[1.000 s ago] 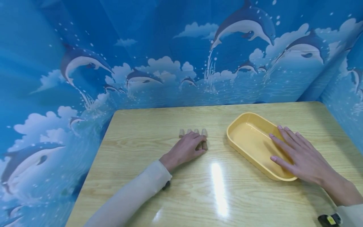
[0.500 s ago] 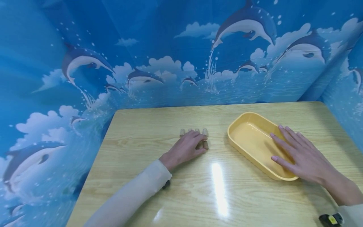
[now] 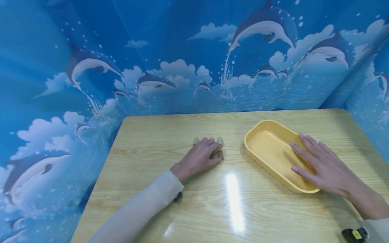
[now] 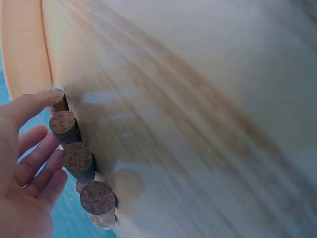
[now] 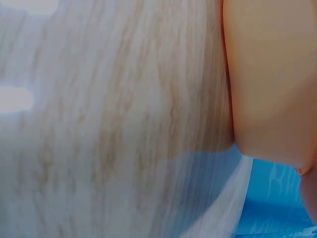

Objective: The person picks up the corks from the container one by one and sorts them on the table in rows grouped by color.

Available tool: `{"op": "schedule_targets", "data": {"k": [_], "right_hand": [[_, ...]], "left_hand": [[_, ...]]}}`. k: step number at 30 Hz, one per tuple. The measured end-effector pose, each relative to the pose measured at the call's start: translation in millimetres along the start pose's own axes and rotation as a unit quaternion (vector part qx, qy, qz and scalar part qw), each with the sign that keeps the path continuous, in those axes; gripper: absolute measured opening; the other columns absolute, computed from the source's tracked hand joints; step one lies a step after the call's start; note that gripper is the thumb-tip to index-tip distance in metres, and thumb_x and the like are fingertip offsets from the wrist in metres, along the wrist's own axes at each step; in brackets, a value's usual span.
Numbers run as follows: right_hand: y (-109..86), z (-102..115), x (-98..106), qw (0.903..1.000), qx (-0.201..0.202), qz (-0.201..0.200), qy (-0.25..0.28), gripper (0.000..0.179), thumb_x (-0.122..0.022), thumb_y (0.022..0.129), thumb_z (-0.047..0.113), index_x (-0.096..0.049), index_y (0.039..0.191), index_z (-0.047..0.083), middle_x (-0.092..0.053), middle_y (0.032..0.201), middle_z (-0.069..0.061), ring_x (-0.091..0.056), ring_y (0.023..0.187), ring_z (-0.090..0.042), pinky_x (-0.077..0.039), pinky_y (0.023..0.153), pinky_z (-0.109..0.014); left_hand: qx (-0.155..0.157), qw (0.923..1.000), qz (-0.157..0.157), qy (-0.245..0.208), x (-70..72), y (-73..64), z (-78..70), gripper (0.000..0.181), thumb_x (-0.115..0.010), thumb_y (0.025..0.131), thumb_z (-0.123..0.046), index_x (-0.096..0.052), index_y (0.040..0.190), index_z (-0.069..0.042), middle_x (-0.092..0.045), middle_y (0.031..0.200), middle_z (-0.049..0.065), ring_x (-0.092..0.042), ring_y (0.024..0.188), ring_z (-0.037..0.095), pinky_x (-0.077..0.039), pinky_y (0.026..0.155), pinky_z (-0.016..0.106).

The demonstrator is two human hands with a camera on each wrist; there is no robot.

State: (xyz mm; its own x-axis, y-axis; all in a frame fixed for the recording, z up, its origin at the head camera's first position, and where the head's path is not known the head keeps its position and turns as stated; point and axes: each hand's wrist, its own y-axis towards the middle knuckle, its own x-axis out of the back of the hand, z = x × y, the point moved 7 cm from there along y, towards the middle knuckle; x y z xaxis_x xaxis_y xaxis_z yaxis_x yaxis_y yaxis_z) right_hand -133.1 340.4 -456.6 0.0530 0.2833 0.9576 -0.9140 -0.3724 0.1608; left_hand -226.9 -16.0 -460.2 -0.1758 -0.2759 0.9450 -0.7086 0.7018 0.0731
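Observation:
Several brown corks stand upright in two short rows in mid-table; a far-row cork (image 3: 220, 141) shows beyond my left hand (image 3: 199, 155). That hand reaches over the rows, thumb and forefinger curved about the near-row cork (image 3: 220, 155) at the right end. In the left wrist view my thumb lies against this end cork (image 4: 58, 100), while the other fingers spread behind the near row. To the right sits a yellow plastic tray (image 3: 270, 152), nothing seen inside it. My right hand (image 3: 322, 168) rests across its right rim with straight, spread fingers. The left hand hides most near-row corks from the head view.
The pale wood-grain table (image 3: 146, 141) carries a bright light reflection near the front. A blue dolphin-print cloth (image 3: 182, 87) hangs behind and along both sides. Black straps sit at both sleeve cuffs.
Both hands, the corks and the tray keep their places; the whole head view shifts only by a few pixels.

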Motion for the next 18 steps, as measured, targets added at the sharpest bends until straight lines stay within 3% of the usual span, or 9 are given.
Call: {"op": "schedule_targets", "data": {"k": [10, 18], "right_hand": [[0.9, 0.0, 1.3, 0.9999, -0.002, -0.007, 0.015, 0.083, -0.07, 0.104, 0.034, -0.029, 0.174, 0.022, -0.007, 0.184, -0.01, 0.001, 0.172, -0.028, 0.014, 0.137, -0.038], [-0.1, -1.1, 1.8, 0.9998, -0.011, -0.01, 0.012, 0.083, -0.07, 0.103, 0.036, -0.029, 0.174, 0.021, -0.009, 0.184, -0.012, 0.005, 0.172, -0.025, 0.014, 0.138, -0.042]], "left_hand": [[0.005, 0.9999, -0.006, -0.007, 1.1, -2.5, 1.2, 0.045, -0.074, 0.105, -0.039, -0.07, 0.143, -0.015, -0.074, 0.137, 0.003, -0.066, 0.117, 0.019, -0.058, 0.104, 0.037], [0.027, 0.999, -0.005, -0.035, 3.1, -2.3, 5.8, 0.046, -0.069, 0.107, -0.046, -0.07, 0.143, -0.017, -0.072, 0.14, 0.003, -0.064, 0.131, 0.022, -0.05, 0.12, 0.047]]}}
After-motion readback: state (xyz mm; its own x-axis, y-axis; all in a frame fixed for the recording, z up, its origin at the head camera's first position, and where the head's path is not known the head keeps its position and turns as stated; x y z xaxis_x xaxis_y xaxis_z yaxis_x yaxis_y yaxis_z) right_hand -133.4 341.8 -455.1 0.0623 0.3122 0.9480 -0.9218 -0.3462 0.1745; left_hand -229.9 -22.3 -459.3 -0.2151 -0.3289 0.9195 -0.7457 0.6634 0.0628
